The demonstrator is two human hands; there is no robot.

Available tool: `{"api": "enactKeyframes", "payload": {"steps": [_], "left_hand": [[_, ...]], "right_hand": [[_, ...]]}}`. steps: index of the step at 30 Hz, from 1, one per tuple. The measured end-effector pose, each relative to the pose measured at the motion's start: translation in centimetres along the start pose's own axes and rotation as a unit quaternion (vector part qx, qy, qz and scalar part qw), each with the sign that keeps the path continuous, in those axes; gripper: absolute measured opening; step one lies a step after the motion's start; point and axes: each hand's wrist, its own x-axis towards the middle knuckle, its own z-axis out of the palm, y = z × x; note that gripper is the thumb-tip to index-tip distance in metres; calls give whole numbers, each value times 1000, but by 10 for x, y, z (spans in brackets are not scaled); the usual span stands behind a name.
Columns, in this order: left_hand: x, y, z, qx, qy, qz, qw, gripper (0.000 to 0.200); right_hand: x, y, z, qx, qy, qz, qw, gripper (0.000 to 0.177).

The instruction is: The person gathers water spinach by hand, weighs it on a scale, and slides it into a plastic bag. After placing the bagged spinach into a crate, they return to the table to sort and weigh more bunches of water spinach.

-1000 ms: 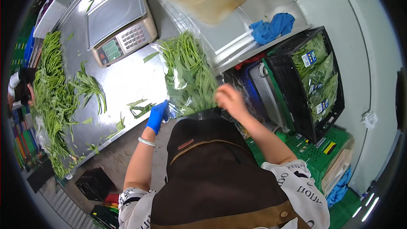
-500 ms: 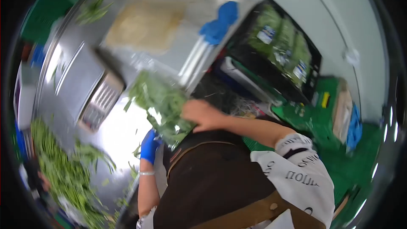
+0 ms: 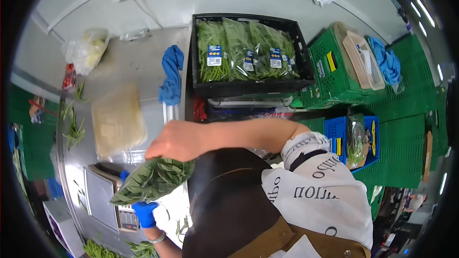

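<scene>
A clear bag of leafy greens [image 3: 155, 180] hangs tilted over the steel worktop, beside the scale [image 3: 103, 198]. My right hand [image 3: 176, 139], bare, is closed at the bag's upper edge, its fingertips partly hidden. My left hand [image 3: 145, 213], in a blue glove, holds the bag from below and behind; blue fingertips show past the bag's far side. Beyond the bag, a stack of clear film bags [image 3: 117, 122] lies on the worktop.
A black crate [image 3: 253, 87] of labelled bags of greens stands beyond my right arm. Green crates [image 3: 330, 69] and a blue crate [image 3: 336, 131] are at the right. A blue cloth [image 3: 171, 74] and loose greens [image 3: 72, 126] lie on the worktop.
My view has turned toward the wall and crates. The bag is now lifted and tilted beside the scale, with my right hand at its upper edge.
</scene>
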Motion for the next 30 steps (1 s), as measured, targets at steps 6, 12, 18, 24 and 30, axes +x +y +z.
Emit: {"api": "enactKeyframes", "payload": {"steps": [6, 12, 18, 24, 30], "left_hand": [[86, 9, 119, -197, -23, -133, 971, 43], [173, 36, 206, -306, -32, -195, 931, 37], [229, 106, 326, -239, -215, -158, 934, 54], [243, 114, 360, -175, -277, -119, 937, 49], [195, 59, 329, -4, -326, -208, 922, 37]], "right_hand": [[-57, 56, -113, 288, 130, 199, 928, 30], [-198, 85, -79, 464, 254, 266, 806, 87], [-268, 75, -138, 465, 455, 464, 601, 79], [-393, 112, -258, 373, 520, 446, 626, 67], [-460, 207, -238, 115, 416, 647, 628, 85]]}}
